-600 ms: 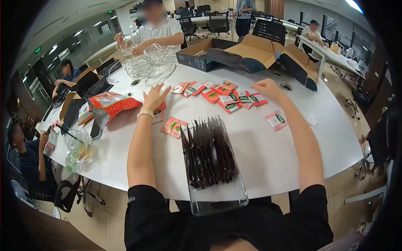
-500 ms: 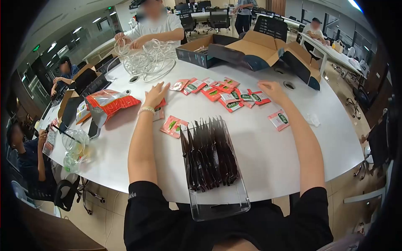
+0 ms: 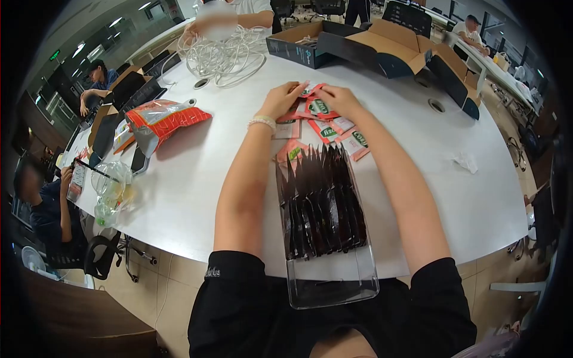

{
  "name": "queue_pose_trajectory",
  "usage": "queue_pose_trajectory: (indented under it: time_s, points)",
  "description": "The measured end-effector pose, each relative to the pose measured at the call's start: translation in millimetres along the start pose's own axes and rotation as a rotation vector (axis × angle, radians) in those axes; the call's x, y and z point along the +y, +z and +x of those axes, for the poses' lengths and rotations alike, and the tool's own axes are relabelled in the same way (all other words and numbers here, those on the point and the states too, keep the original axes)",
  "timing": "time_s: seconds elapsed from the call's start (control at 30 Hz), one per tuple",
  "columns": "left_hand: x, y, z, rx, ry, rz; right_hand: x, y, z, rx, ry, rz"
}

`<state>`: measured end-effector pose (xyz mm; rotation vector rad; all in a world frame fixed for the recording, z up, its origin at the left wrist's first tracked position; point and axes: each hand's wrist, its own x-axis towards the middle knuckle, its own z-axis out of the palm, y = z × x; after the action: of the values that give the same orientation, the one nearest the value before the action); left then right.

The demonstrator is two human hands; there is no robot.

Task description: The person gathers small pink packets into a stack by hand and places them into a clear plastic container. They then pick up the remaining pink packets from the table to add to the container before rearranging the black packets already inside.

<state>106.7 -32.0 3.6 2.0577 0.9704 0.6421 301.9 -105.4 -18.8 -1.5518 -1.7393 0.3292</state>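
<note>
Beyond the clear tray, my left hand (image 3: 280, 101) and my right hand (image 3: 340, 101) are close together over a small heap of red and white sachets (image 3: 320, 108) marked "Cozy". The fingers of both hands are closed in against the upper sachets, one from each side. Part of the heap is hidden under them. More sachets lie loose below, including a reddish one (image 3: 290, 149) by my left forearm. Between my forearms sits a clear plastic tray (image 3: 331, 283), overhanging the table's near edge. Dark, shiny packets (image 3: 322, 209) stand in a row inside it.
A red and silver bag (image 3: 164, 122) lies on the left of the white table (image 3: 197, 179), near a clear plastic cup (image 3: 113, 182). Tangled white cable (image 3: 224, 59) and an open dark box (image 3: 301, 48) are at the back. Crumpled white paper (image 3: 465, 161) lies right. Other people are around.
Both hands have come inward from the sides, sweeping the spread-out sachets into a tighter heap. The lone sachet on the right has joined the others. My view has shifted slightly.
</note>
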Motion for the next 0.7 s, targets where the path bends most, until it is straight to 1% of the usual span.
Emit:
queue_pose_trajectory:
  time_s: [0.03,0.07,0.1,0.13,0.2,0.27,0.37,0.4,0.47,0.57,0.67,0.7]
  points:
    - [-14,-2,2,0.074,0.085,0.035,6,-5,-5,0.030,-0.022,0.091]
    - [-29,-4,2,0.148,0.171,0.069,11,-9,-10,0.091,-0.020,0.068]
    - [-41,-7,3,0.221,0.258,0.104,18,-15,-15,0.091,-0.015,0.053]
    - [-42,-11,2,0.200,0.230,0.076,23,-23,-19,0.090,-0.011,0.036]
    - [-45,-13,-1,0.191,0.249,0.051,24,-31,-28,0.095,0.017,0.017]
    - [-47,-13,-4,0.179,0.265,-0.003,25,-30,-32,0.079,-0.010,-0.040]
    - [-35,-13,-20,0.219,0.260,0.243,27,-27,-34,0.092,-0.083,-0.157]
    - [-32,-13,-21,0.264,0.274,0.267,25,-28,-34,0.103,-0.112,-0.201]
    - [-29,-9,-25,0.348,0.293,0.312,22,-30,-34,0.087,-0.090,-0.161]
    - [-35,-10,-27,0.702,0.648,0.755,23,-29,-35,0.065,-0.087,-0.145]
    - [-34,-2,-22,0.760,0.616,0.582,23,-28,-34,0.041,-0.086,-0.191]
    - [-29,-1,-24,0.690,0.558,0.485,20,-29,-33,0.031,-0.084,-0.214]
